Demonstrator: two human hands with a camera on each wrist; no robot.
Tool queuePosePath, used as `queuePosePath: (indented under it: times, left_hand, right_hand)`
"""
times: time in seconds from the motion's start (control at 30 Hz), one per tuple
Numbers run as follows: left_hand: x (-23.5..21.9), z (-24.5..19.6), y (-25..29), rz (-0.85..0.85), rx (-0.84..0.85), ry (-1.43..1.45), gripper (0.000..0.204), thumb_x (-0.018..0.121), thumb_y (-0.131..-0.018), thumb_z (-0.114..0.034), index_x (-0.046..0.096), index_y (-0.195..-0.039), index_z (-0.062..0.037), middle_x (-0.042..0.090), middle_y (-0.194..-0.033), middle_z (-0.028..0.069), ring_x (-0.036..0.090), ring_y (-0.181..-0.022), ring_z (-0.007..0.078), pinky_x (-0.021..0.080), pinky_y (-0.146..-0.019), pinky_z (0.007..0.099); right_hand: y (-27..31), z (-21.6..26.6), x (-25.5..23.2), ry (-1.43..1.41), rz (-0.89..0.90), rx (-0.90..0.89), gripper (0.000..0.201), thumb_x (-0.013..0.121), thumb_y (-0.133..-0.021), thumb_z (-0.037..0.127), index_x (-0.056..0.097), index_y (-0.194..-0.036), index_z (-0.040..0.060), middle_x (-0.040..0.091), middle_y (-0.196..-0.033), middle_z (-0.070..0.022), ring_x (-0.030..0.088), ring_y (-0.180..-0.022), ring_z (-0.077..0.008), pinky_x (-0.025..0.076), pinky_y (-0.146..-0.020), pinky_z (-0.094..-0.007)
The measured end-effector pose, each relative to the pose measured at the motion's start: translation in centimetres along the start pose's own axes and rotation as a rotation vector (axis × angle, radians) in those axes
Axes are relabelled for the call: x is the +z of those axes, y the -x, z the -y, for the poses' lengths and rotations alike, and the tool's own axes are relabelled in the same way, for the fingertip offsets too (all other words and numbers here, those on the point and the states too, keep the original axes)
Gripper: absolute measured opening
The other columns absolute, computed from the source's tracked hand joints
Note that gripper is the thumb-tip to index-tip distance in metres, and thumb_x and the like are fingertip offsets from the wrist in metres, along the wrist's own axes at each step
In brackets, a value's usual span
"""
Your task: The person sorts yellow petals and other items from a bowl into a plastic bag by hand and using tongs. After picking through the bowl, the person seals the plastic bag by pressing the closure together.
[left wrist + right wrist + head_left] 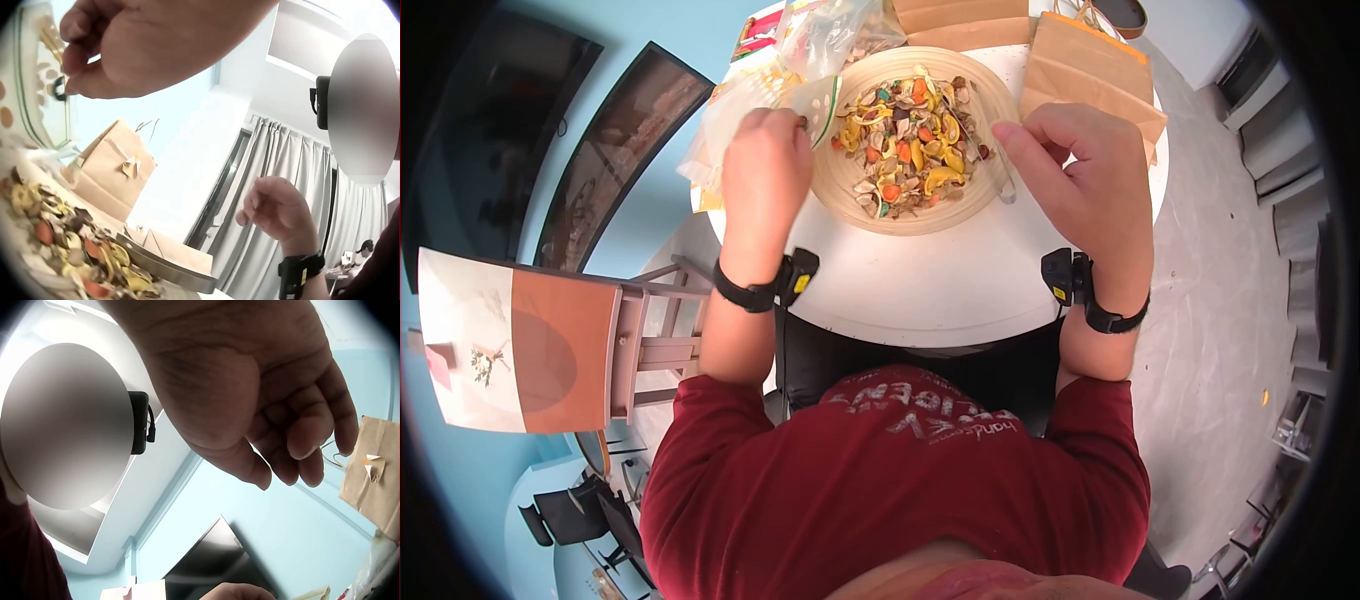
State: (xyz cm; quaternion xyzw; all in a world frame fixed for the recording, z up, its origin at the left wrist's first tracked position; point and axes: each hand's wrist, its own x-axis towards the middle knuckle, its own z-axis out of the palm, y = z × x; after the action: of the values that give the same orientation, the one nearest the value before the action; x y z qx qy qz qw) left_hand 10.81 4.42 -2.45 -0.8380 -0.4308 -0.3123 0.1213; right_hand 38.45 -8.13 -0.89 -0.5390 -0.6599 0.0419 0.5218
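Observation:
My left hand (768,170) is raised at the left edge of a round wooden tray (840,200). Thumb and fingertips pinch a small dark piece (59,89), its kind too small to make out. Right by it stands a clear zip bag (825,98) with a green-lined edge. A dried mix (910,150) of yellow slices, orange pieces and brown and pale chips covers the tray's middle. Over the tray's right side is my right hand (1090,175), fingers loosely curled and holding nothing in the right wrist view (275,406).
A slim metal utensil (1007,188) lies at the tray's right rim. Brown paper bags (1090,75) stand at the back right of the white round table (900,290). More clear plastic bags (825,35) are heaped at the back left. A stool-like wooden stand (565,350) is further left.

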Motion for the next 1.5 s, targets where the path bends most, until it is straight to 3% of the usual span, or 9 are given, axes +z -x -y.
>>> queuePosePath:
  times: [0.03, 0.13, 0.17, 0.27, 0.5, 0.8, 1.2, 1.3, 1.5]
  left_hand:
    - [-0.3, 0.3, -0.2, 0.016, -0.053, -0.095, 0.006, 0.068, -0.084, 0.0, 0.07, -0.09, 0.0016, 0.068, -0.089, 0.0203, 0.067, -0.082, 0.042, 0.056, -0.074, 0.0501]
    - [-1.0, -1.0, 0.4, -0.009, 0.018, 0.119, 0.009, 0.068, -0.084, -0.001, 0.072, -0.092, 0.0018, 0.069, -0.092, 0.0208, 0.068, -0.084, 0.0425, 0.056, -0.075, 0.05]
    - [-0.9, -1.0, 1.0, 0.141, 0.049, 0.178, 0.019, 0.072, -0.084, -0.003, 0.076, -0.102, 0.001, 0.073, -0.097, 0.0186, 0.071, -0.08, 0.0345, 0.057, -0.071, 0.0406]
    - [-0.4, -1.6, 2.0, 0.558, 0.016, 0.353, 0.028, 0.073, -0.081, -0.003, 0.076, -0.108, 0.0007, 0.073, -0.099, 0.0196, 0.071, -0.083, 0.0358, 0.057, -0.075, 0.0418]
    - [1.8, -1.1, 2.2, 0.694, 0.1, 0.322, 0.032, 0.072, -0.078, -0.005, 0.074, -0.109, 0.0032, 0.07, -0.093, 0.0223, 0.068, -0.089, 0.0408, 0.054, -0.079, 0.0455]
    - [3.8, -0.3, 2.5, 0.689, 0.036, 0.322, 0.02, 0.073, -0.081, -0.008, 0.07, -0.097, 0.0037, 0.067, -0.088, 0.0215, 0.066, -0.083, 0.0395, 0.052, -0.075, 0.0455]
    - [3.4, 0.1, 2.5, 0.604, 0.027, 0.344, 0.022, 0.074, -0.081, -0.008, 0.071, -0.1, 0.0027, 0.069, -0.092, 0.0189, 0.069, -0.08, 0.0335, 0.054, -0.071, 0.0419]
    - [3.4, -0.2, 2.4, 0.699, -0.006, 0.38, 0.022, 0.074, -0.081, -0.008, 0.071, -0.1, 0.003, 0.07, -0.093, 0.0193, 0.069, -0.08, 0.0339, 0.054, -0.072, 0.042]
    - [4.2, -0.4, 2.2, 0.689, 0.027, 0.306, 0.02, 0.074, -0.08, -0.009, 0.069, -0.094, 0.004, 0.068, -0.084, 0.0197, 0.068, -0.076, 0.0344, 0.054, -0.071, 0.0418]
  right_hand:
    - [0.0, 0.1, 0.0, -0.007, 0.01, 0.004, 0.032, 0.075, -0.092, 0.018, 0.063, -0.069, -0.0009, 0.055, -0.058, -0.0117, 0.051, -0.051, -0.0251, 0.038, -0.051, -0.0374]
    - [0.0, 0.2, -0.1, -0.015, 0.013, 0.016, 0.032, 0.075, -0.092, 0.018, 0.063, -0.069, -0.0008, 0.054, -0.058, -0.0118, 0.051, -0.051, -0.0252, 0.038, -0.051, -0.0377]
    - [0.0, 0.1, 0.0, -0.018, 0.008, 0.019, 0.031, 0.075, -0.092, 0.018, 0.064, -0.069, -0.0007, 0.054, -0.058, -0.0118, 0.051, -0.051, -0.0252, 0.038, -0.052, -0.0378]
    - [0.0, -0.1, 0.2, -0.013, 0.011, 0.002, 0.031, 0.075, -0.092, 0.018, 0.064, -0.07, -0.0006, 0.054, -0.058, -0.0117, 0.051, -0.051, -0.0252, 0.038, -0.052, -0.0379]
    - [0.1, 0.1, 0.0, -0.021, 0.004, 0.002, 0.031, 0.075, -0.092, 0.018, 0.063, -0.069, -0.0009, 0.055, -0.058, -0.0121, 0.051, -0.052, -0.026, 0.038, -0.052, -0.0382]
    - [0.0, 0.0, -0.2, -0.035, 0.017, 0.012, 0.031, 0.074, -0.092, 0.018, 0.063, -0.07, -0.001, 0.055, -0.059, -0.013, 0.052, -0.053, -0.0282, 0.039, -0.053, -0.0397]
    - [0.0, 0.0, 0.0, -0.025, 0.033, 0.014, 0.032, 0.073, -0.092, 0.019, 0.062, -0.069, -0.0012, 0.055, -0.058, -0.0138, 0.053, -0.054, -0.0294, 0.039, -0.053, -0.0405]
    - [0.0, 0.0, 0.1, -0.024, 0.038, 0.01, 0.033, 0.073, -0.092, 0.019, 0.063, -0.069, -0.001, 0.056, -0.058, -0.0138, 0.053, -0.054, -0.0295, 0.04, -0.053, -0.0404]
    - [0.0, 0.0, 0.0, -0.006, 0.038, -0.006, 0.033, 0.074, -0.092, 0.019, 0.063, -0.069, -0.0008, 0.057, -0.058, -0.0134, 0.054, -0.053, -0.0296, 0.04, -0.053, -0.0405]
